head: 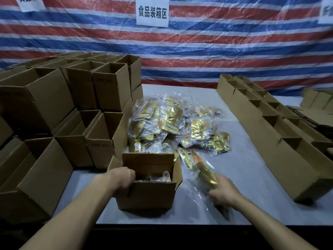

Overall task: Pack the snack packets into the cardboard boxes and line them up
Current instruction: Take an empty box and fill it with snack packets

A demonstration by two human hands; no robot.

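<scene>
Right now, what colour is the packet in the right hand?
The snack packet is shiny gold with orange; head view.

View: single head-worn wide-angle | Facing: forward and down across table (243, 177) toward striped tarp wall (216, 51) | Range: close, forearms in foreground

A red, white and blue striped tarpaulin (234, 51) hangs as the back wall, white paper signs (152, 12) fixed near its top. A pale grey table (243, 177) stands before it, dimly lit.
</scene>
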